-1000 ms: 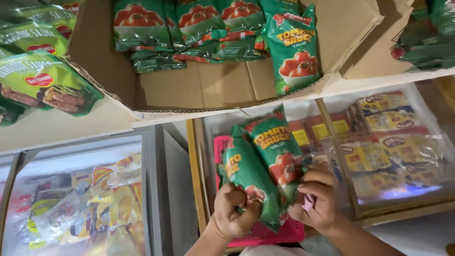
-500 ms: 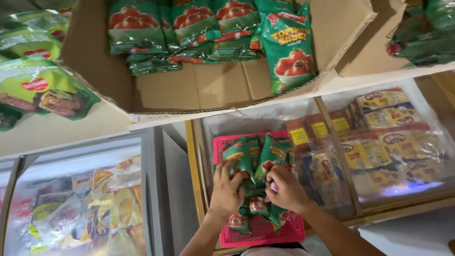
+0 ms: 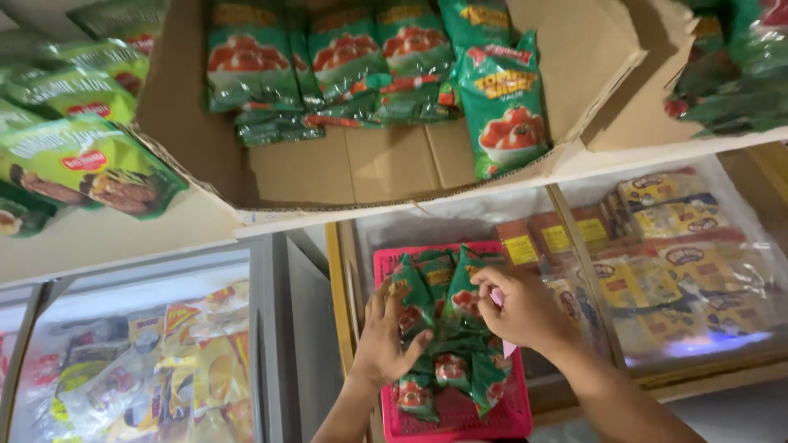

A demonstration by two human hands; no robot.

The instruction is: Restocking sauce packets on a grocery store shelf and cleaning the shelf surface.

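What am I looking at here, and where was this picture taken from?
There is no machine: these are one person's two bare hands, filmed by a camera worn on that person's head and looking down. The left hand and the right hand both rest on a bunch of green sauce pouches with tomato pictures, piled in a pink plastic basket. The basket sits on the glass lid of a chest freezer holding yellow packs. Above, an open cardboard box on a white shelf holds more of the same green pouches.
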